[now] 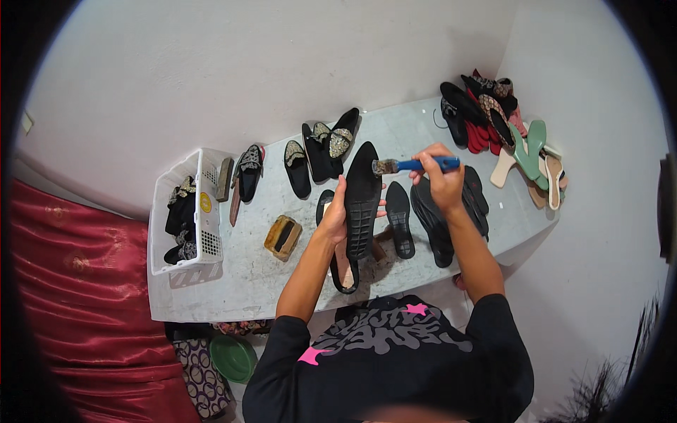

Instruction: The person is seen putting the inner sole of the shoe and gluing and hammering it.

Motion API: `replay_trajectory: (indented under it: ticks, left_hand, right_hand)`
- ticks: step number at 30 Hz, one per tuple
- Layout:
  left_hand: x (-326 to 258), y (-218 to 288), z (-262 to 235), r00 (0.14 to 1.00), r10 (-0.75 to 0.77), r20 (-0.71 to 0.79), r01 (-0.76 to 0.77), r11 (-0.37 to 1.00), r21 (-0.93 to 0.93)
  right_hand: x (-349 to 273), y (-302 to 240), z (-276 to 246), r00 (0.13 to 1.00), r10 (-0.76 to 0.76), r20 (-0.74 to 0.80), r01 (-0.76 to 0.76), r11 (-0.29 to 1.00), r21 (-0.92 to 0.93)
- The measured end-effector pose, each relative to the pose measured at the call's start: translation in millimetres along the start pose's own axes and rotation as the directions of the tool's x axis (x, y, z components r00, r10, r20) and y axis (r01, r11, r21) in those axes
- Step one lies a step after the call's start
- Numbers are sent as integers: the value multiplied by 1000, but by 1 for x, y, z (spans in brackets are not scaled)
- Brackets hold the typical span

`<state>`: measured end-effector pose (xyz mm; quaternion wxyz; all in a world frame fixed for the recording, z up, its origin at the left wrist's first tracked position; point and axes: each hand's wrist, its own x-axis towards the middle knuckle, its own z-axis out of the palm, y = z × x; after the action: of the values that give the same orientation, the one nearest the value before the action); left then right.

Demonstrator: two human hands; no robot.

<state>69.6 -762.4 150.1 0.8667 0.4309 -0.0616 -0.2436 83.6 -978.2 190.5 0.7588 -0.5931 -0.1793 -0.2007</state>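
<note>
Upright in my left hand is a black shoe sole, its grid-patterned hollow side showing; the thumb lies along its left edge and fingertips come out at its right. My right hand grips a brush by its blue handle. The bristles, caked with pale residue, meet the sole's right edge near the pointed toe. Partly hidden behind the held sole lies a black shoe with a beige inside. Another black sole rests on the table just right of it.
Several black soles lie under my right forearm. A yellowish container stands left of my hands. Glittery black slip-on shoes line the table's back. A white basket holds more shoes. Green shoe forms and shoe uppers pile up right.
</note>
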Motion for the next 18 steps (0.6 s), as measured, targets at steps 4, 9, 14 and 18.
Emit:
replay_trajectory:
  ticks: [4,9,14,18]
  left_hand:
    - [-7,6,-4,981,-118,-156,127,991,47]
    - [-9,4,-14,978,-152,-140,159,986,43]
    - [-6,17,-8,999,-36,-18,35,999,-40]
    - [-6,18,-7,999,13,-37,-13,1000,-8]
  right_hand:
    - [-33,9,3,993,33,113,-34,999,1]
    - [-12,0,1,989,90,117,-94,995,26]
    - [-20,2,8,992,70,109,-77,995,60]
    - [-33,9,9,942,131,309,-116,991,-68]
